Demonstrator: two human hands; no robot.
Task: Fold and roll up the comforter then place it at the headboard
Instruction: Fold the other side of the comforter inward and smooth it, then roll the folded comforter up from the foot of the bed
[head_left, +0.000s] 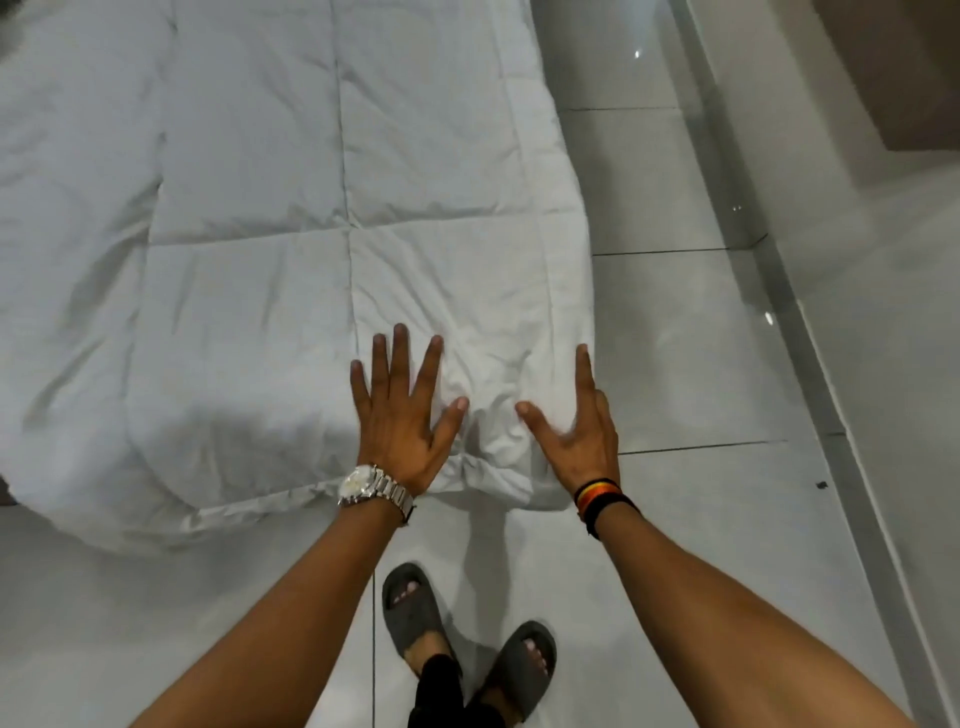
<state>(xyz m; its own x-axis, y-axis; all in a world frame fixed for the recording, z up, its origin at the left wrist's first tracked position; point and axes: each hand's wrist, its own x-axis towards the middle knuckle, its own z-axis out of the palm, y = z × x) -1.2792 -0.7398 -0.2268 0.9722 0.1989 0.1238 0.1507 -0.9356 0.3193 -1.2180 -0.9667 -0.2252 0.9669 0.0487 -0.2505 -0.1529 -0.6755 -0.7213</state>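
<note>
A white quilted comforter (249, 218) lies spread flat over the bed, its near right corner hanging at the bed's foot. My left hand (402, 415) lies flat on that corner with fingers spread straight, a silver watch on the wrist. My right hand (576, 426) rests on the corner's right edge, fingers straight and thumb out, with a striped band on the wrist. The fabric bunches into wrinkles between the two hands. The headboard is out of view.
Glossy white floor tiles (691, 353) run along the bed's right side and in front of it. My feet in grey slides (467, 644) stand close to the bed's foot. A wall with a grey baseboard (810, 332) runs on the right.
</note>
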